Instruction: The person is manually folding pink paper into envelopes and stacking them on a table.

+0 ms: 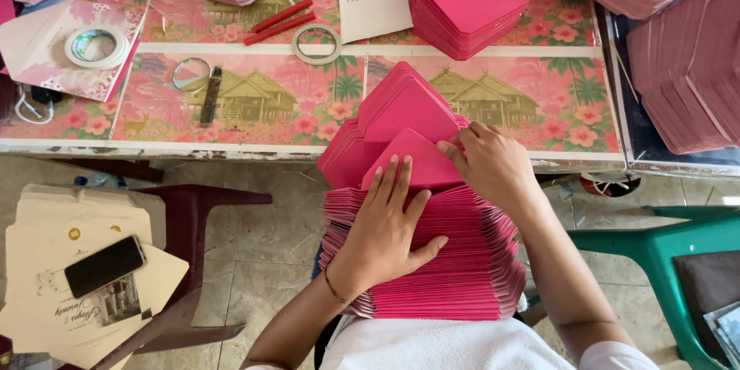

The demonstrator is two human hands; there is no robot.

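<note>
left hand point(391, 223) lies flat on a fanned stack of pink envelopes point(455, 277); right hand point(493, 166) pinches the top envelope's flap point(416, 158) by the table edge point(154, 148)

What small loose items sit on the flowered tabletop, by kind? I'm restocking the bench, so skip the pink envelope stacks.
Round tape rolls: 3, white on the patterned card, clear by the pen, grey near the white sheet
Red sticks: 2
Dark pen-shaped tool: 1
White paper sheet: 1
Total: 7
</note>
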